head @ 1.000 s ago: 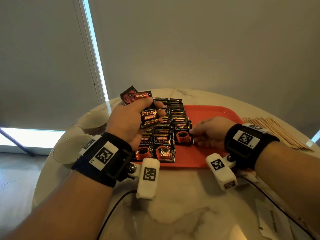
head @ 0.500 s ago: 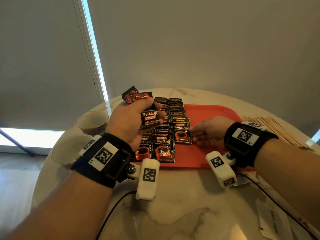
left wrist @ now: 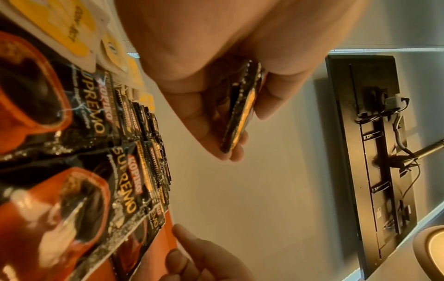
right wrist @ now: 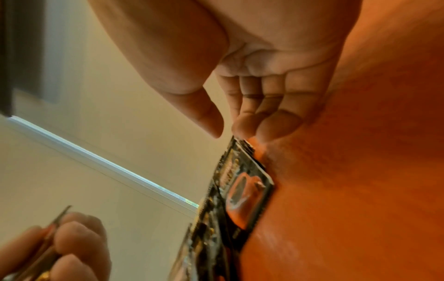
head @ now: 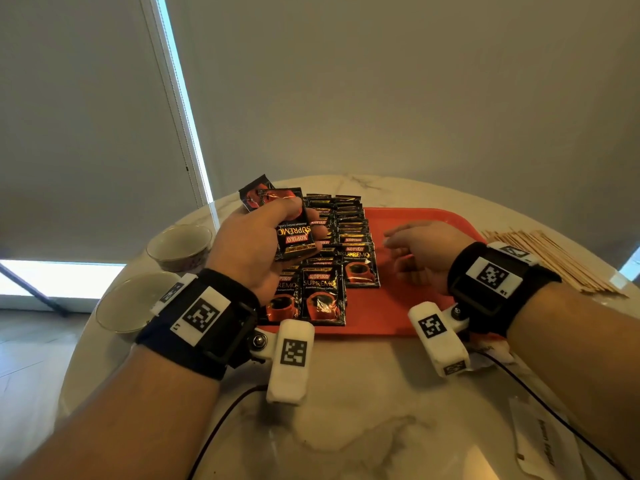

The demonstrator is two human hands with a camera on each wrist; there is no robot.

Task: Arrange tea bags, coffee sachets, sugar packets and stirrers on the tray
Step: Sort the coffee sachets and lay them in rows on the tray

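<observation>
My left hand (head: 298, 226) hovers over the left side of the orange tray (head: 398, 317) and grips a small stack of black Kopiko coffee sachets (head: 294, 237) between thumb and fingers; the left wrist view shows the stack edge-on (left wrist: 242, 106). Rows of overlapping sachets (head: 322, 299) lie on the tray's left part. The front sachet of the right row (head: 360, 268) lies free. My right hand (head: 408, 251) is just to its right, fingers loosely curled and holding nothing, fingertips (right wrist: 242, 127) at the sachet's far corner (right wrist: 245, 195). A bundle of wooden stirrers (head: 554, 261) lies on the table right of the tray.
Two shallow bowls (head: 178, 245) (head: 135, 303) stand at the table's left edge. Yellow-and-white packets (left wrist: 72, 28) lie beyond the sachet rows. A paper slip (head: 543, 445) and cables lie on the marble table (head: 346, 427) near me. The tray's right half is bare.
My right hand has let go of the sachet it was laying at the front of the right row and drawn back to the right. The left hand has stayed put with its stack.
</observation>
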